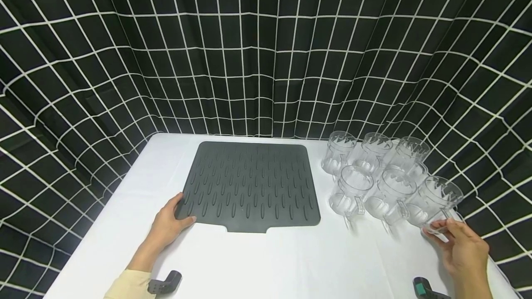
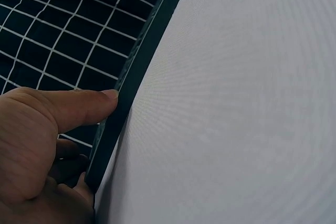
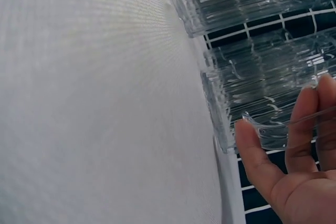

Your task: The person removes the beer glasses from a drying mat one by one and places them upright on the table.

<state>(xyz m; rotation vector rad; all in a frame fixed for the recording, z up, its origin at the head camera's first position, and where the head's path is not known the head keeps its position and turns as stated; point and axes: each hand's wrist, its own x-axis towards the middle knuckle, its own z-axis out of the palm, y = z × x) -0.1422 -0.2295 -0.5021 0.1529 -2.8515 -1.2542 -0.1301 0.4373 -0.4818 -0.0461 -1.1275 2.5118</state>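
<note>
A dark grey drying mat [image 1: 251,183] with raised oval ridges lies flat on the white table. At its near left corner my left hand [image 1: 166,225] holds the mat, thumb along the front edge and fingers at the left side. The left wrist view shows the thumb [image 2: 84,106] against the mat's edge [image 2: 137,72]. On the right stand several clear glass mugs in two rows. My right hand [image 1: 463,243] grips the handle of the near right mug [image 1: 436,197], fingers and thumb on either side of it. That mug [image 3: 262,77] stands upright.
Beside the gripped mug are a near middle mug [image 1: 392,193] and a near left mug [image 1: 351,190]; more stand behind, including a back left mug [image 1: 337,151]. A black gridded curtain [image 1: 257,59] surrounds the white table [image 1: 291,262] at the back and sides.
</note>
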